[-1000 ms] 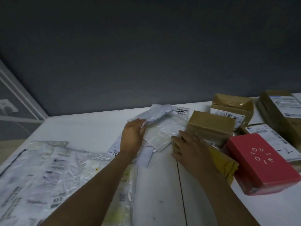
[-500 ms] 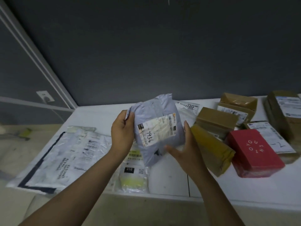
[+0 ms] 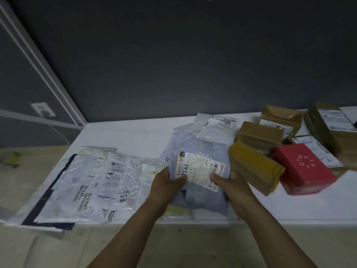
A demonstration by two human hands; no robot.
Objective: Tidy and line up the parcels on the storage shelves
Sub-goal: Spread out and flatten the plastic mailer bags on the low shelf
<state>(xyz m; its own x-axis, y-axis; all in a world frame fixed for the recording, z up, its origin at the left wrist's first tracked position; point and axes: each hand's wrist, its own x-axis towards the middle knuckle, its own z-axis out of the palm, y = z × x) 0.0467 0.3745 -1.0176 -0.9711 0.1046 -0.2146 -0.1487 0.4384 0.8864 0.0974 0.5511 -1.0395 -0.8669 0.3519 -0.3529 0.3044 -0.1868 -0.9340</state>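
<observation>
Flat mailers (image 3: 87,182) lie overlapped at the left of the shelf (image 3: 125,132). At mid-shelf, near the front edge, the left hand (image 3: 164,184) and right hand (image 3: 231,184) grip the grey bag (image 3: 201,146), thumbs curled onto its label (image 3: 199,169); the other fingers are hidden beneath. A brown parcel (image 3: 255,167) lies just right of the bag, then a red box (image 3: 303,169). Place the bag label up, square to the front edge, between mailers and parcel. The bag looks soft: support both sides, then flatten it.

Single wide-angle view from the person's head, facing forward and down from close above the front edge of a white shelf (image 3: 123,136), dark wall (image 3: 173,64) behind, left hand (image 3: 168,182) and right hand (image 3: 231,184) low in the centre.
</observation>
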